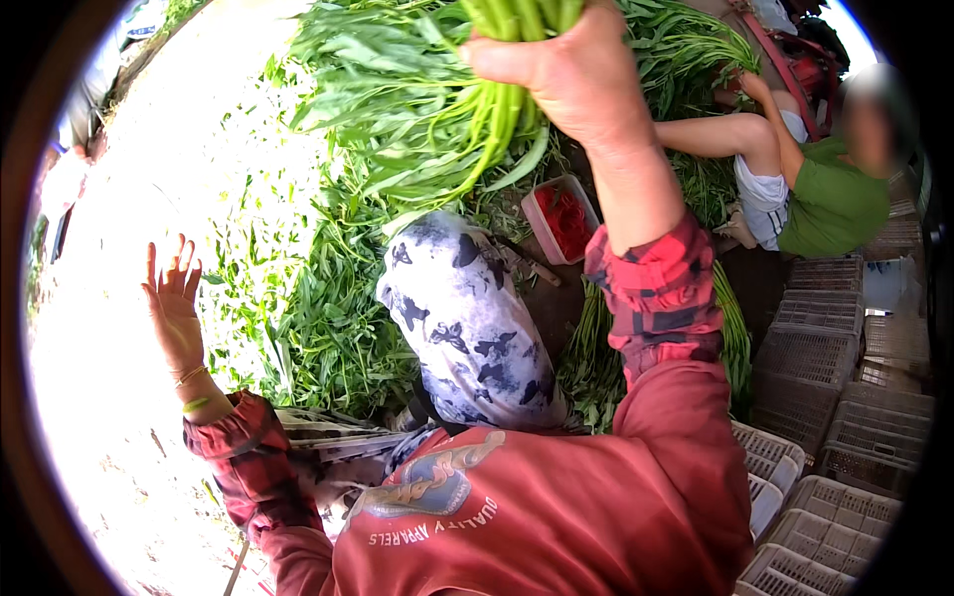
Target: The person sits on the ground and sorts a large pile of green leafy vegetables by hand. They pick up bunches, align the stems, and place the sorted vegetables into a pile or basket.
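Observation:
My right hand (570, 78) is raised at the top middle, closed around the stems of a large bunch of leafy green vegetables (402, 112), whose leaves hang to the left. Out at the left, my left hand (176, 298) is held up with its fingers apart and nothing in it. Below that hand and to its right lies a big heap of loose leafy greens (320, 335). Beside my knee, under the right forearm, stands a pink plastic tub (542, 223) holding red bands (568, 223). A knife-like tool (544, 273) lies near the tub, partly hidden.
Stemmed greens (592, 357) lie on the ground right of my leg. At the upper right a seated person in a green shirt (835, 201) holds another bunch of greens (693, 45). Stacked plastic crates (805, 343) line the right side, with more crates (827, 529) at the lower right.

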Demonstrator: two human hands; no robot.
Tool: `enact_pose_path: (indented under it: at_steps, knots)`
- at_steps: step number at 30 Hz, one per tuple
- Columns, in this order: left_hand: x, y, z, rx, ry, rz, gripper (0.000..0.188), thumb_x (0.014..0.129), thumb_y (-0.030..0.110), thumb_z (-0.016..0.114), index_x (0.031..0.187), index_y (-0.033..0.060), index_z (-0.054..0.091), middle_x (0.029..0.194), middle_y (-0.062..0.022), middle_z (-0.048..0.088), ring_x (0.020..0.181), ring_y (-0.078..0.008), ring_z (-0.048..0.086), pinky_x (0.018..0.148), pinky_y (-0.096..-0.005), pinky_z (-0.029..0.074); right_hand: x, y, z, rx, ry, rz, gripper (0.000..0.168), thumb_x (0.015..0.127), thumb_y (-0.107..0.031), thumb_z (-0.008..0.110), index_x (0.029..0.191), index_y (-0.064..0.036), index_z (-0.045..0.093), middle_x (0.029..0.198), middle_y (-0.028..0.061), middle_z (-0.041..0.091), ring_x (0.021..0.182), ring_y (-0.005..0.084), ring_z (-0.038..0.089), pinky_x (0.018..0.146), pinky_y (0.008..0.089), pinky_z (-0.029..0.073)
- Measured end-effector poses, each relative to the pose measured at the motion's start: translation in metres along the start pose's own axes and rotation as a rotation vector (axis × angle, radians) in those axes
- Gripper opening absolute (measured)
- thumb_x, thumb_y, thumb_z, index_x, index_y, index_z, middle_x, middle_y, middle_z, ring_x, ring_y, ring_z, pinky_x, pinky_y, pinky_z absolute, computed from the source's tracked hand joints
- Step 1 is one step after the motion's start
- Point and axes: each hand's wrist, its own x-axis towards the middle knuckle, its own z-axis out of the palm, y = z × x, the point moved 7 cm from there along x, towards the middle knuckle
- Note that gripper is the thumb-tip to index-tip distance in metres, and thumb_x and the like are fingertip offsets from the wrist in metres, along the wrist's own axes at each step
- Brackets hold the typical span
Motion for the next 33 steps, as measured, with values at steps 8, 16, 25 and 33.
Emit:
enact_pose_path:
  at_steps: [8,16,25,33]
  knots:
    - [0.014,-0.062,0.021,0.096,0.021,-0.188,0.056,0.097,0.037,0.04,0.141,0.0041,0.029,0.129,-0.0198,0.049,0.118,-0.0274,0.05,0.103,-0.0408,0.035,-0.071,0.132,-0.238,-1.059,0.122,0.206,0.037,0.069,-0.019,0.071,0.101,-0.007,0.058,0.082,0.0121,0.067,0.075,0.0322,0.064,0.067,0.038,0.05]
    - [-0.002,-0.108,0.021,0.279,0.219,-0.379,0.05,0.095,0.024,0.05,0.138,0.0048,0.035,0.117,-0.0168,0.058,0.105,-0.0247,0.059,0.09,-0.0358,0.047,-0.262,0.386,-0.132,-0.993,-0.495,0.282,0.042,0.061,-0.012,0.071,0.1,-0.006,0.058,0.089,0.012,0.062,0.089,0.0309,0.057,0.081,0.0398,0.042]
    - [0.023,-0.167,0.071,0.266,0.143,-0.48,0.052,0.091,0.025,0.057,0.134,0.0028,0.039,0.109,-0.0151,0.062,0.096,-0.022,0.063,0.083,-0.0323,0.05,-0.236,0.383,-0.107,-0.99,-1.021,0.722,0.088,0.058,-0.034,0.082,0.131,-0.004,0.045,0.138,0.0143,0.041,0.125,0.0311,0.042,0.11,0.0527,0.015]
    - [0.04,-0.189,0.18,0.445,-0.288,-0.299,0.029,0.09,0.02,0.06,0.109,-0.002,0.06,0.096,-0.0097,0.067,0.092,-0.0145,0.062,0.081,-0.0279,0.049,-0.063,0.35,0.011,-0.302,-0.325,0.428,0.044,0.081,-0.024,0.07,0.113,0.003,0.057,0.122,0.0151,0.054,0.115,0.0257,0.051,0.098,0.0333,0.036]
